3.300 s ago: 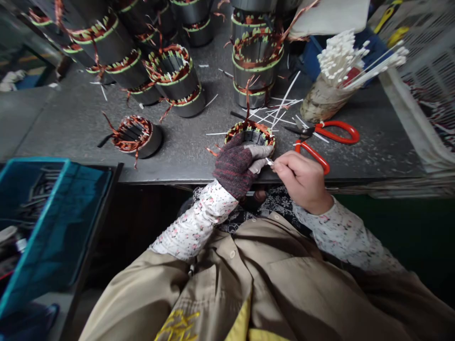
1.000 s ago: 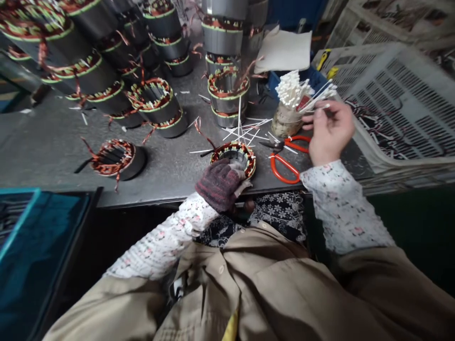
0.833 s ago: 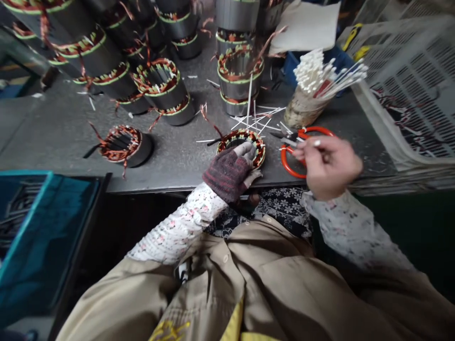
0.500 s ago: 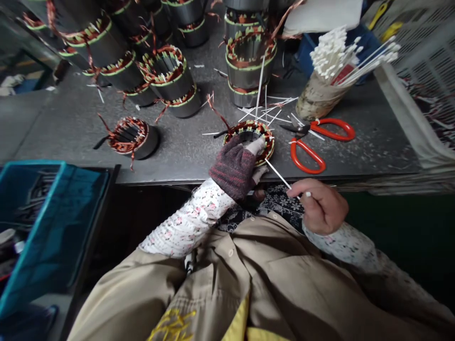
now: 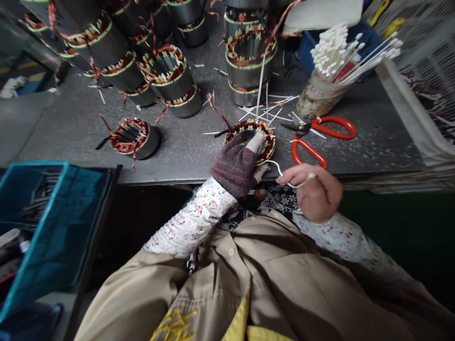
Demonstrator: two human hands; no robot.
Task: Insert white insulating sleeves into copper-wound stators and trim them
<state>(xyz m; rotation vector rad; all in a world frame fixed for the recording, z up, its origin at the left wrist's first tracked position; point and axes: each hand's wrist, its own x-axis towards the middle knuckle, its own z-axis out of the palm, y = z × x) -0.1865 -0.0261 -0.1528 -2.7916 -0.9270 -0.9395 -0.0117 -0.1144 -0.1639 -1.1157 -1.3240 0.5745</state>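
Note:
At the table's front edge sits a motor stator [image 5: 267,152] with copper windings, green-yellow slot liners and a dark lead. My left hand [image 5: 237,163], in a dark fingerless glove, grips its near side, with wrapped fingertips inside the bore and against the outer rim. My right hand [image 5: 316,192], bare, pinches a white cable tie [image 5: 277,166]. The tie bows between the stator's near rim and my fingers; its far end is hidden at the stator. Another white tie [image 5: 261,85] stands up from the far side of the ring.
Red-handled cutters [image 5: 309,151] lie open right of the stator, near scattered white tie pieces [image 5: 280,111]. A cup [image 5: 316,97] holds a bundle of ties. Stacked stators [image 5: 177,85] stand behind; a single stator [image 5: 147,142] sits left. A teal bin [image 5: 46,163] is at lower left.
My right hand has moved slightly up and left, toward the stator. The cable tie, straight before, is now bent. My left hand keeps its hold.

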